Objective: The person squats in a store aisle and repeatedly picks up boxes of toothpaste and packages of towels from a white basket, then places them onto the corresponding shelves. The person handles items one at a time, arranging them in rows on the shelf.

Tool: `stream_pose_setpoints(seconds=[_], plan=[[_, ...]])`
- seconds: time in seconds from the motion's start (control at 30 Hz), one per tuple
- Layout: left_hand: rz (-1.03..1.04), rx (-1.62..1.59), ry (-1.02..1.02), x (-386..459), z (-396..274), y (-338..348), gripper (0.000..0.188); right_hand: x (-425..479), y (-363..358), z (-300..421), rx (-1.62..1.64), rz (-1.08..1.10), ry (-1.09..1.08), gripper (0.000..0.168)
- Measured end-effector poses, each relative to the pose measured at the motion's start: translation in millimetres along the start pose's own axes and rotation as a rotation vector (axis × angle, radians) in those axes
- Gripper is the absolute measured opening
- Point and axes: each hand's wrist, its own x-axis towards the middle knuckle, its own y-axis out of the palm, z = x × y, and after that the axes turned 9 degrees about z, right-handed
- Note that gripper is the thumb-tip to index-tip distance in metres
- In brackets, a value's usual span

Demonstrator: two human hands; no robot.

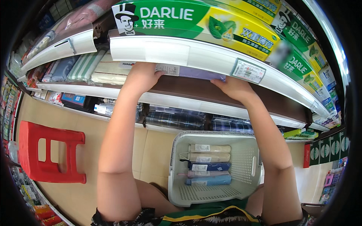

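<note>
Both my hands reach in under the upper shelf's white front rail [167,50]. My left hand [142,75] is at the left end of a flat lavender package [202,72], its thumb by a white label [171,69]. My right hand [233,87] is at the package's right end, the thumb pointing inward. The rail hides most fingers of both hands, so their grip does not show. The package lies at the back of the brown shelf board [192,87]. Below, a grey plastic basket [243,193] holds several rolled, labelled fabric items [209,166] side by side.
Large Darlie toothpaste boxes [175,17] crowd the shelf above. Folded, wrapped towels [86,65] lie left of my left hand. Dark plaid packages [175,118] fill the lowest shelf. A red plastic stool [52,152] lies tipped on the tiled floor [152,149]. Dark green boxes [325,151] stand at right.
</note>
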Motion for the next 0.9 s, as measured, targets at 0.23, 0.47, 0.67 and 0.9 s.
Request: stream_pose_setpoints(seconds=[0.23,0.47,0.67,0.9], plan=[[0.119,0.088,-0.009,14.7,15.3,21.7,0.042,26.1,1.8,-6.7,-0.223,0.016,-0.063,0.048],[0.103,0.087,-0.033,17.4,13.7,19.5,0.039,33.9,11.3,-21.1,-0.257,0.072,0.018,0.052],[0.083,0.209,0.024,12.5,7.2,19.0,0.043,23.5,21.0,-26.4,-0.353,0.000,-0.159,0.057],[-0.049,0.241,0.156,-26.4,-30.8,-17.5,0.044,-26.0,-28.0,6.3,-0.233,0.060,-0.044,0.053]])
